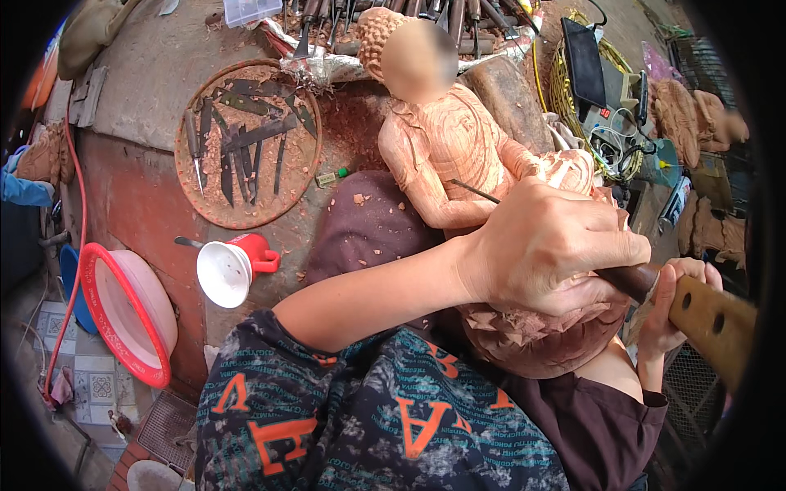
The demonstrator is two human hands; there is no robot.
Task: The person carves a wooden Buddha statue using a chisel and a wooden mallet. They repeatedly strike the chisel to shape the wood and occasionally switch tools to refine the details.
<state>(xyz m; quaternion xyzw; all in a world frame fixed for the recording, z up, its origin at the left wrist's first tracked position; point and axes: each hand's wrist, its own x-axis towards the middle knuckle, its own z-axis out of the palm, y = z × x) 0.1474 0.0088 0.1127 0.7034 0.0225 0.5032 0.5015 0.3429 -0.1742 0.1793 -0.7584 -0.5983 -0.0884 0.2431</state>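
Observation:
A pale reddish wooden statue (458,147) of a seated figure with curled hair leans across my lap. My left hand (557,245) is closed around a chisel with a dark wooden handle (629,282). The chisel's thin dark blade (476,191) sticks out past my knuckles, above the statue's forearm. At the handle's other end, my right hand (667,315) is closed on a flat tan wooden bar (711,317) with two dark holes. That bar lies close to the chisel handle; whether they touch I cannot tell. My left hand hides part of the statue's lap.
A round woven tray (187,176) holds several dark blades and wood chips at the left. Near it stand a red and white mug (260,254) and a pink basin with a red rim (168,348). Many carving tools (332,20) lie at the back; a black phone (583,61) is at right.

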